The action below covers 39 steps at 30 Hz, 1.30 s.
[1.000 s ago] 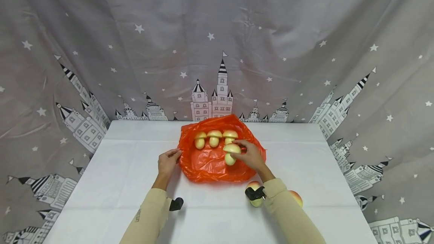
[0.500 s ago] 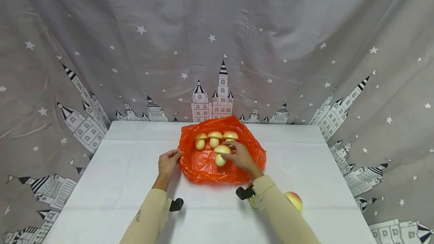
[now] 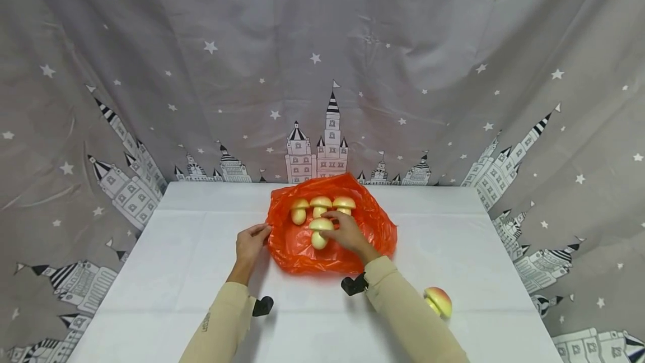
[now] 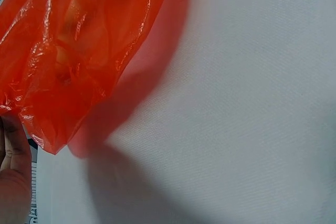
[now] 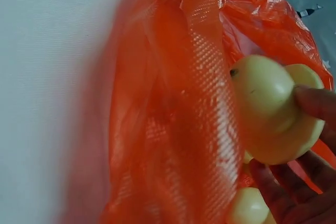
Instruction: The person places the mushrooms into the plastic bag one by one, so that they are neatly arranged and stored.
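An orange-red plastic bag point(image 3: 379, 228) lies spread with its mouth wide. Inside, along its far side, stand three yellow toy mushrooms point(image 3: 299, 212) in a row. My right hand point(image 3: 350, 235) grips another toy mushroom point(image 3: 318, 234) by its side, in front of that row, cap away from me and stem toward me. In the right wrist view this mushroom point(image 5: 265, 98) shows behind the bag's near wall, fingers and thumb around it. My left hand point(image 3: 251, 243) pinches the bag's left edge; in the left wrist view only part of that hand point(image 4: 14, 171) shows.
One more toy mushroom with a reddish cap point(image 3: 439, 301) lies on the white table point(image 3: 494, 273), just right of my right sleeve point(image 3: 403, 307). A grey curtain point(image 3: 403, 60) printed with castles and stars hangs behind and beside the table.
My right hand has moved left over the bag with the mushroom in its grip. A mushroom on the table near that wrist is now hidden under the sleeve. My left hand keeps its place.
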{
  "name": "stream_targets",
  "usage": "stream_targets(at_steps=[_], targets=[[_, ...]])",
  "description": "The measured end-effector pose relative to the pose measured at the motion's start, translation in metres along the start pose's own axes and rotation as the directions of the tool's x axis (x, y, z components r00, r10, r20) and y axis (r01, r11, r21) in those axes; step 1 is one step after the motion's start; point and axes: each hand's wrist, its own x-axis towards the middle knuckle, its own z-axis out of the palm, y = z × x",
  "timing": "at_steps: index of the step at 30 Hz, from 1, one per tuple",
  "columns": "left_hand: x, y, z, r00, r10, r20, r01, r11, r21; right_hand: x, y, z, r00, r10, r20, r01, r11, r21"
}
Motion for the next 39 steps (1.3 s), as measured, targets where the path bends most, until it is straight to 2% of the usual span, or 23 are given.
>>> stream_targets(at_steps=[4, 9, 20, 27, 33, 35, 39], targets=[[-0.001, 0.001, 0.0, 1.0, -0.008, -0.001, 0.008, 1.0, 0.001, 0.004, -0.006, 0.0, 0.999, -0.04, 0.018, 0.042, 0.996, -0.085], [0.0, -0.001, 0.0, 1.0, -0.011, -0.013, 0.011, 1.0, -0.003, 0.01, -0.014, 0.005, 0.995, -0.08, 0.058, 0.087, 0.99, -0.115], [-0.001, -0.002, -0.001, 1.0, 0.002, -0.015, -0.002, 1.0, -0.01, 0.024, -0.021, 0.025, 0.995, 0.007, 0.102, 0.012, 0.982, -0.188], [-0.001, -0.003, -0.001, 1.0, 0.009, -0.018, -0.009, 1.0, -0.019, 0.028, -0.021, 0.037, 0.993, 0.032, 0.116, -0.012, 0.986, -0.169], [-0.004, -0.003, -0.002, 0.998, 0.046, -0.036, -0.048, 0.997, -0.064, 0.029, -0.02, 0.044, 0.995, 0.011, 0.095, 0.007, 0.983, -0.185], [-0.002, -0.003, -0.002, 0.999, 0.038, -0.036, -0.041, 0.997, -0.066, 0.03, -0.019, 0.045, 0.997, 0.003, 0.083, 0.013, 0.983, -0.185], [0.001, -0.002, -0.002, 0.999, 0.023, -0.025, -0.024, 0.997, -0.069, 0.03, -0.018, 0.048, 0.997, 0.043, 0.071, -0.032, 0.989, -0.144]])
